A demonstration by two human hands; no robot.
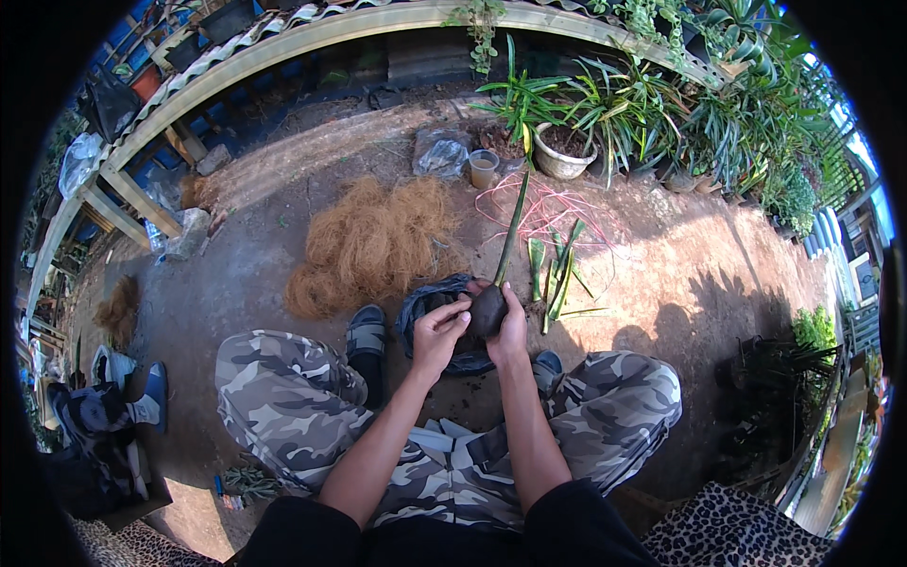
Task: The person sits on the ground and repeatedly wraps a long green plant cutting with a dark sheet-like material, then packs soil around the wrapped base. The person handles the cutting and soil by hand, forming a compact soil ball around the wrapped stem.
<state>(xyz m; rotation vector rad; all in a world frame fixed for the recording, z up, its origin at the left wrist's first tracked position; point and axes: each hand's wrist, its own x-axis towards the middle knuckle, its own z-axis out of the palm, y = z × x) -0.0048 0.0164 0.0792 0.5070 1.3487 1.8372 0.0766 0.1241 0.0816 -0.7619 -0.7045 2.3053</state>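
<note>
Between my hands is a dark, rounded soil ball [487, 314] with one long, stiff green leaf [512, 231] rising from its top. My right hand [510, 329] is wrapped round the ball's right side. At its left edge is my left hand [441, 333], thumb and fingers drawn together in a pinch; whatever is between the fingertips is too small to make out. Directly below them sits an opened black plastic bag [413, 307] with dark soil inside, partly hidden by my hands and forearms.
A heap of brown fibre [373, 241] lies ahead to the left. Tangled pink string [548, 203] and cut green leaves [563, 274] lie to the right. Farther off are a plastic cup [483, 168], a clear plastic bag [441, 154] and a white pot [565, 163] among leafy plants.
</note>
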